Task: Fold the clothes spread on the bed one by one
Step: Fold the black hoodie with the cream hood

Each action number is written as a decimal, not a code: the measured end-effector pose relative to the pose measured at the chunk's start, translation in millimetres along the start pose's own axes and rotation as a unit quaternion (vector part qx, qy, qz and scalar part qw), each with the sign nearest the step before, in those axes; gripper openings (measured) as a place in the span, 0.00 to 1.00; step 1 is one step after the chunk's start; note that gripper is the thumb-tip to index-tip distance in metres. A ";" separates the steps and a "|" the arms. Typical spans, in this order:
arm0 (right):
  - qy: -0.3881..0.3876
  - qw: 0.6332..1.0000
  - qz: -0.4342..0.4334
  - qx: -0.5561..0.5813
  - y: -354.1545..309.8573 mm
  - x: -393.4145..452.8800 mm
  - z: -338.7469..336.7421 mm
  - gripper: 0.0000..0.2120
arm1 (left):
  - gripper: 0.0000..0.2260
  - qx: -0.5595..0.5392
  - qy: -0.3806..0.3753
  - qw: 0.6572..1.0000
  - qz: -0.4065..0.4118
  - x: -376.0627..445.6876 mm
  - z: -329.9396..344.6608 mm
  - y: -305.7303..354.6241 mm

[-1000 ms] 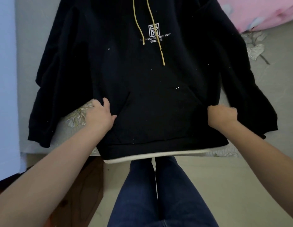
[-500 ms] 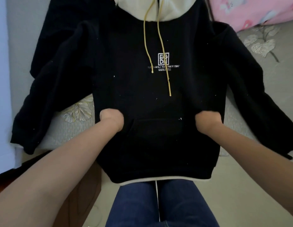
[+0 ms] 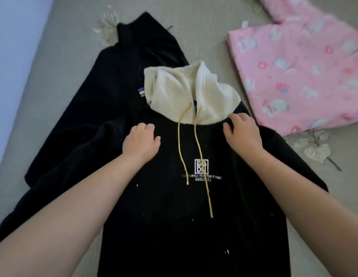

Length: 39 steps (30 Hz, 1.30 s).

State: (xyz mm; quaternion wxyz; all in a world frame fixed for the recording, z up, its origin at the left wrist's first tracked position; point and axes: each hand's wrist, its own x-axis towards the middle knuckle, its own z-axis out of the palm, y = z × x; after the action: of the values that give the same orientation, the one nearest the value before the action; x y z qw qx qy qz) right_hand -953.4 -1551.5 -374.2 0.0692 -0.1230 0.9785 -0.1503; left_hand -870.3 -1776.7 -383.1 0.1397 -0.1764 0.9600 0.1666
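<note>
A black hoodie (image 3: 174, 206) with a cream hood (image 3: 174, 96) and yellow drawstrings (image 3: 202, 156) lies face up on the bed, its white chest logo (image 3: 201, 169) showing. My left hand (image 3: 141, 142) sits on its left shoulder with the fingers curled into the fabric. My right hand (image 3: 242, 132) clutches the right shoulder just beside the hood. Both sleeves spread out to the sides. The hem is below the frame's edge.
A second black garment (image 3: 122, 76) lies partly under the hoodie at the upper left. A pink printed garment (image 3: 298, 72) lies at the upper right. The beige bedsheet (image 3: 204, 23) has leaf patterns, and a pale wall (image 3: 12, 47) runs along the left.
Both hands let go of the hoodie's waist and went up to its shoulders beside the hood. The view tilted up the bed, so the hood and pink garment show now.
</note>
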 end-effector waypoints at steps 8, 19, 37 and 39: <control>-0.041 0.994 0.097 -0.038 -11.7 115.2 5.7 0.18 | 0.20 -0.225 0.048 0.968 -0.097 104.7 -21.5 9.1; -0.037 0.975 0.033 0.215 -27.2 121.8 -38.1 0.05 | 0.11 -0.445 0.111 0.889 -0.011 120.8 -62.0 33.3; 0.134 0.987 0.084 -0.005 63.2 -31.4 0.9 0.11 | 0.24 0.013 0.070 0.976 0.204 28.8 35.3 45.9; 0.136 0.980 0.141 -0.019 94.5 -82.7 0.2 0.10 | 0.21 0.045 0.064 0.957 0.279 7.8 50.4 60.3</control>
State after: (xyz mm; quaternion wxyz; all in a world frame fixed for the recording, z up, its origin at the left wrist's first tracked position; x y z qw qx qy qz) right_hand -894.7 -1442.6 -395.6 -0.0464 0.0370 0.9890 -0.1356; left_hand -890.0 -1707.2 -415.0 0.0336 0.0945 0.9845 0.1436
